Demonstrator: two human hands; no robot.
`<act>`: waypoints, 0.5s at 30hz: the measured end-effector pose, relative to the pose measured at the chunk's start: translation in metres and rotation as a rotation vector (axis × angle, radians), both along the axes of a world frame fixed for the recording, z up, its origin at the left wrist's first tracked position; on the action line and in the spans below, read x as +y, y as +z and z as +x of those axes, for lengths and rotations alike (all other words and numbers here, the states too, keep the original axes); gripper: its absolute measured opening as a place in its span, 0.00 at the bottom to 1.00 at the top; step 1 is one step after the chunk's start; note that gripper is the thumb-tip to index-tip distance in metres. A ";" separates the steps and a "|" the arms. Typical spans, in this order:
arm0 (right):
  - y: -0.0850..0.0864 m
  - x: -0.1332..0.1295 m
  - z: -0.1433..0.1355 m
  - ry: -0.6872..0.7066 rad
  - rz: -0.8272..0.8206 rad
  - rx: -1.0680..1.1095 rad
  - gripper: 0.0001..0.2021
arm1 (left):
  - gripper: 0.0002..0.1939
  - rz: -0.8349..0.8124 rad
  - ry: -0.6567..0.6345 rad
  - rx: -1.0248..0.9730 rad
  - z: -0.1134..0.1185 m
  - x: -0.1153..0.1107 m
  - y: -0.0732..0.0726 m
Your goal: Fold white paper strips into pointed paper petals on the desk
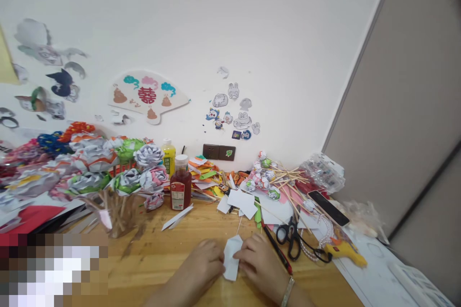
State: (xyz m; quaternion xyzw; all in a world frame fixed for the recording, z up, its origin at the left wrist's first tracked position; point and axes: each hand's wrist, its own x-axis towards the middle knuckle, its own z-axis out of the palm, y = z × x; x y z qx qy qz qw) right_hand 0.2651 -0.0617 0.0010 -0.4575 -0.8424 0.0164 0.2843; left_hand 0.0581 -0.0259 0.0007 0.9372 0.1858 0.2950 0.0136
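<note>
A small piece of white paper [231,259], cut with angled corners at its top end, is held upright-lengthwise just above the wooden table. My left hand [208,264] pinches its left edge with the fingers closed. On the other side, my right hand [257,261] grips the right edge, thumb and fingers pressed together. A bracelet circles my right wrist. Beyond the paper, a thin stick points toward a pile of white paper pieces [243,203]. Black-handled scissors [290,239] and a dark pen [277,247] lie right of my right hand.
Paper flowers on sticks [124,180] stand in a clear container [118,216] at left. A red-brown bottle [180,184] and a yellow bottle [168,157] stand near the wall. At right lie a phone [328,207], a yellow glue gun [347,252] and bead strings.
</note>
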 end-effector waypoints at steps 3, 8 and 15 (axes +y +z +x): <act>0.002 -0.001 0.001 0.071 -0.042 -0.066 0.11 | 0.14 0.042 -0.010 0.028 0.002 -0.002 0.001; 0.000 -0.002 0.002 0.116 -0.077 -0.084 0.07 | 0.14 -0.052 0.005 0.095 0.002 -0.004 0.005; -0.004 0.001 0.005 0.142 -0.140 -0.058 0.05 | 0.15 -0.344 -0.069 0.065 -0.002 -0.003 0.014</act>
